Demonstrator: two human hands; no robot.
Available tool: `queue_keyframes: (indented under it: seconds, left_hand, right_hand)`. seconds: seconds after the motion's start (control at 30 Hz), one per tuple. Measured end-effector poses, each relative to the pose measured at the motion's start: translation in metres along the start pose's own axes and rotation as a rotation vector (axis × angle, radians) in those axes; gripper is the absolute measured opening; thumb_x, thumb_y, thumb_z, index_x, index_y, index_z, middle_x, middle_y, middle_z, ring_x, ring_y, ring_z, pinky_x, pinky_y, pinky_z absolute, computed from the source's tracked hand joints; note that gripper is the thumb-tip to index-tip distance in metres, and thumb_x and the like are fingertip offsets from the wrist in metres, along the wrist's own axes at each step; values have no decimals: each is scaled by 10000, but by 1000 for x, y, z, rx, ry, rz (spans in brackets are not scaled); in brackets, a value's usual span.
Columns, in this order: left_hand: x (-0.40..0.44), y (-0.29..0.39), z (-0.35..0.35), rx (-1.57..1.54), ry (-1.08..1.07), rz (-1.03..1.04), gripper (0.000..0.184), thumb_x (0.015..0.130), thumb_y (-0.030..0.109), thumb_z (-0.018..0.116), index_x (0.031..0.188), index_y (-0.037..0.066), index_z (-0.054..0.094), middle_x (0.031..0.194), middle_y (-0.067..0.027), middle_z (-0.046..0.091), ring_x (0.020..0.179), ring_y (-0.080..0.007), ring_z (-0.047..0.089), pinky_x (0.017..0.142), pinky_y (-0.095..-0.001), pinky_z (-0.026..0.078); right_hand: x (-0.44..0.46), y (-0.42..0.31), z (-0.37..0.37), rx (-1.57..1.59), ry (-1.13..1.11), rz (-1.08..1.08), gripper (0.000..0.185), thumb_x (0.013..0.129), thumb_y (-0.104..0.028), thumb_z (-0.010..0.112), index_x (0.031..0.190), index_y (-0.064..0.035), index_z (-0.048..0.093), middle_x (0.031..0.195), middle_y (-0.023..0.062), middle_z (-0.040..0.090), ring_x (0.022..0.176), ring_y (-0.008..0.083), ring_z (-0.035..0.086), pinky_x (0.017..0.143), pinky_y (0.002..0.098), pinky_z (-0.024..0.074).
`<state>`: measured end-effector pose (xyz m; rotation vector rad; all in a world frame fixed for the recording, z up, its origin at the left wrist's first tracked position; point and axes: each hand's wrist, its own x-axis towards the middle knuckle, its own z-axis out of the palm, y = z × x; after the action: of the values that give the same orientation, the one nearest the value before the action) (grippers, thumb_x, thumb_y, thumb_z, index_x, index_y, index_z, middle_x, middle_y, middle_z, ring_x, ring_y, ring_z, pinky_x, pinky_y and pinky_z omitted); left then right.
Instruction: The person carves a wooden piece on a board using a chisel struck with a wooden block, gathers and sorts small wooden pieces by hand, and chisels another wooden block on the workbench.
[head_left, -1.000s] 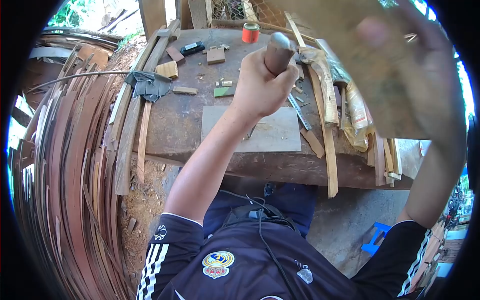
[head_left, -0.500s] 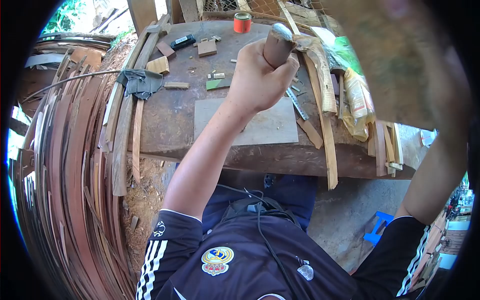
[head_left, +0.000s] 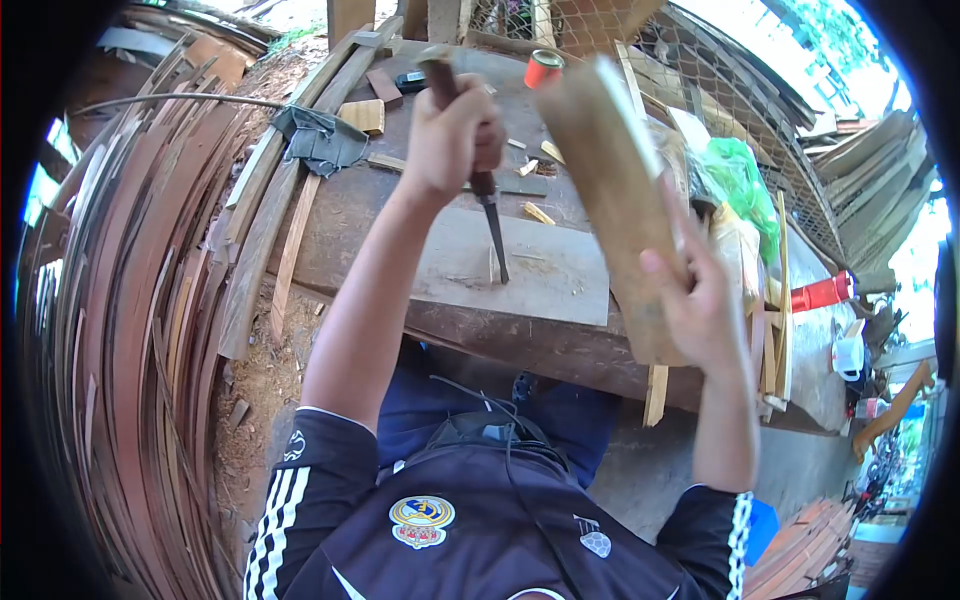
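My left hand (head_left: 448, 140) is closed around the wooden handle of a chisel (head_left: 494, 232), whose narrow dark blade points down. The chisel tip is over a flat grey board (head_left: 555, 265) on the workbench; I cannot tell whether it touches. In my right hand (head_left: 695, 305) is a thick wooden block (head_left: 615, 190), gripped near its lower end and tilted, its upper end blurred by motion. Several small wood pieces lie behind the board, one of them a pale offcut (head_left: 538, 213).
An orange-red can (head_left: 543, 69) stands at the back of the bench (head_left: 345, 225). To the left, a dark cloth (head_left: 322, 140) wraps wooden strips, with stacked planks (head_left: 130, 300) beyond. A green plastic bag (head_left: 745, 185) and a red object (head_left: 822, 292) are on the right.
The wooden block has swung from close to the camera at upper right down and left over the bench. My left hand has shifted left, and the chisel blade now shows. The view has turned rightward.
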<state>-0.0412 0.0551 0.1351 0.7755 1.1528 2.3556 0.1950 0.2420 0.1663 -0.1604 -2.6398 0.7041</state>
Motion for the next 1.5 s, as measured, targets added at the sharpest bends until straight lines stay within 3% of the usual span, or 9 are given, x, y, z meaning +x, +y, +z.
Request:
queue_keyframes:
  seconds: [0.07, 0.2, 0.27, 0.4, 0.6, 0.63, 0.73, 0.93, 1.5]
  left_hand:
    - [1, -2, -32, -88, 16, 12, 375, 1014, 159, 533, 681, 161, 359, 562, 65, 332, 446, -60, 314, 417, -266, 250]
    - [-9, -9, -69, -128, 227, 43, 441, 1032, 236, 531, 653, 168, 317, 546, 62, 302, 439, -64, 291, 431, -290, 271]
    - [-24, 0, -64, -102, 292, 53, 283, 950, 137, 469, 709, 184, 328, 553, 72, 262, 448, -69, 236, 459, -270, 250]
    - [-48, 4, -77, -154, 239, 125, 327, 938, 156, 507, 693, 185, 292, 538, 72, 256, 440, -66, 217, 444, -266, 251]
    - [-86, 2, -78, -183, 266, 242, 253, 898, 112, 475, 737, 182, 293, 519, 66, 279, 423, -63, 215, 413, -263, 261]
    - [-90, 2, -77, -163, 255, 255, 248, 898, 112, 474, 740, 180, 295, 515, 63, 282, 418, -63, 219, 408, -263, 266]
    - [-98, 3, -70, -115, 223, 288, 232, 897, 111, 469, 749, 174, 302, 504, 55, 295, 405, -62, 230, 398, -264, 279]
    - [-107, 4, -55, -67, 194, 341, 200, 893, 102, 464, 767, 149, 315, 499, 36, 315, 393, -72, 245, 390, -270, 297]
    - [-123, 1, -41, -30, 111, 412, 167, 897, 85, 456, 792, 136, 337, 502, 26, 348, 386, -78, 275, 392, -272, 322]
  right_hand:
    - [-11, 19, 28, -54, -136, 226, 690, 980, -248, 687, 1603, -343, 406, 1236, 185, 718, 895, 315, 747, 809, 452, 573]
    - [-17, 63, 71, -390, -203, 242, 659, 978, -308, 654, 1591, -344, 417, 1001, 164, 706, 866, 366, 729, 771, 496, 572]
    - [-17, 68, 79, -470, -241, 307, 643, 981, -330, 636, 1586, -348, 421, 945, 146, 691, 865, 384, 720, 777, 502, 575]
    - [-16, 69, 84, -418, -175, 340, 641, 961, -283, 678, 1563, -334, 466, 1050, 133, 681, 924, 358, 718, 772, 469, 583]
    - [-20, 62, 99, -589, 83, -18, 560, 946, -203, 699, 1488, -237, 560, 1311, 120, 580, 1323, 345, 518, 1061, 509, 470]
    - [-19, 49, 103, -388, 50, -16, 517, 918, -140, 695, 1423, -206, 609, 1354, 127, 566, 1386, 353, 460, 1143, 558, 384]
    - [-19, 36, 138, -328, -26, -275, 495, 877, -71, 679, 1364, -155, 644, 1364, 125, 571, 1361, 360, 489, 1128, 525, 423]
    - [-6, 32, 173, 4, -222, -157, 383, 838, 9, 655, 1200, -82, 739, 1234, 79, 671, 1209, 320, 596, 997, 445, 539]
    - [-6, 55, 192, -15, 92, -10, 277, 895, -94, 712, 1151, 9, 727, 1128, 147, 673, 1077, 338, 633, 949, 439, 531]
